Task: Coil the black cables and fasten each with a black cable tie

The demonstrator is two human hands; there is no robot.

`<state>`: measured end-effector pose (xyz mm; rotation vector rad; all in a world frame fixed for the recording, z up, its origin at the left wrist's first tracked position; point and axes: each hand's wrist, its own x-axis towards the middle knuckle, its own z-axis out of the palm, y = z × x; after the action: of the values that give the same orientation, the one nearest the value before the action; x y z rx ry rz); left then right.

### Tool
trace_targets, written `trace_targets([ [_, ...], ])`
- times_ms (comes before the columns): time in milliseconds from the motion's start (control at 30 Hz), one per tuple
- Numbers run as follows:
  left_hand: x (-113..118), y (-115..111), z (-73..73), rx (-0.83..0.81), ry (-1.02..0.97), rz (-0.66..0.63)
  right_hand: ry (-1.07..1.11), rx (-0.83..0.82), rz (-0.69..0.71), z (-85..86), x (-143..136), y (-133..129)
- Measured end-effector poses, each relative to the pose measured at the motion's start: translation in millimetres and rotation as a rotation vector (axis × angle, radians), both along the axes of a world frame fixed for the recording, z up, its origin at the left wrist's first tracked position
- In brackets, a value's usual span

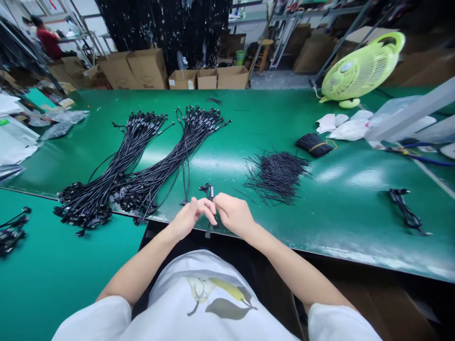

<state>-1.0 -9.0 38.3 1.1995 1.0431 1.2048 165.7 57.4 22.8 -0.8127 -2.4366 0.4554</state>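
Observation:
At the table's front edge, a small folded black cable (208, 190) with metal-tipped plugs is between my two hands. My left hand (190, 217) has its fingers curled round this cable from the left. Pressed against its right side is my right hand (234, 214), thumb and forefinger pinched; what lies between those fingertips is hidden. Two large bundles of black cables, a left bundle (122, 154) and a right bundle (176, 156), lie beyond my left hand. A loose heap of short black ties (279, 174) is spread to the right of my right hand.
A banded bundle of black ties (314, 144) lies behind the heap. One coiled cable (404, 210) is at the right, more cables (14, 232) at the far left. A green fan (362, 68) stands at the back right. Cardboard boxes (147, 68) are beyond the green table (337, 213).

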Motion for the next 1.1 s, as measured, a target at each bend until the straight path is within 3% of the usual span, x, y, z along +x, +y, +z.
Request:
trace_targets([
  [100,11.8,-1.5,-22.4,-0.117,0.006,0.308,0.006,0.045,0.007,-1.5,-2.9,-3.5],
  [200,19.8,-3.3,-35.0,-0.209,-0.019,0.210,0.103,-0.096,-0.002,-6.2,-9.0,-10.0],
  [267,23.3,-5.3,-34.7,-0.163,-0.007,0.167,0.254,-0.392,0.001,-10.1,-12.4,-11.9],
  [400,28.8,-2.7,-25.5,-0.053,0.045,0.194,0.476,-1.249,0.116,-18.5,-8.2,-8.4],
  [467,30.8,3.0,-23.7,-0.109,-0.055,0.210,0.441,-1.417,0.175,-22.4,2.4,-5.6],
  [533,32.7,10.2,-25.8,-0.187,-0.178,0.295,0.362,-1.319,0.133,-25.2,16.9,-4.7],
  [600,36.7,17.0,-31.4,-0.242,-0.230,0.370,0.327,-1.068,-0.028,-26.6,30.4,-7.3],
  [667,45.5,22.0,-38.6,-0.266,-0.213,0.353,0.348,-0.786,-0.177,-27.3,38.6,-13.3],
  [767,66.1,24.7,-46.4,-0.253,-0.186,0.168,0.315,-0.521,-0.200,-30.4,40.7,-23.7],
  [833,75.7,25.2,-46.2,-0.200,-0.118,-0.053,0.248,-0.383,-0.214,-35.0,44.4,-26.2],
  [900,72.7,27.1,-42.2,-0.113,0.074,-0.254,0.181,-0.273,-0.304,-40.2,60.5,-21.5],
  [933,65.2,29.2,-39.7,-0.055,0.215,-0.283,0.148,-0.222,-0.379,-42.4,75.2,-16.1],
  [1000,39.4,35.9,-36.5,0.057,0.528,-0.141,0.062,-0.089,-0.589,-46.0,118.4,1.5],
  [1100,-10.8,48.5,-40.1,0.098,0.893,0.302,-0.113,0.151,-0.945,-52.0,204.4,40.8],
])
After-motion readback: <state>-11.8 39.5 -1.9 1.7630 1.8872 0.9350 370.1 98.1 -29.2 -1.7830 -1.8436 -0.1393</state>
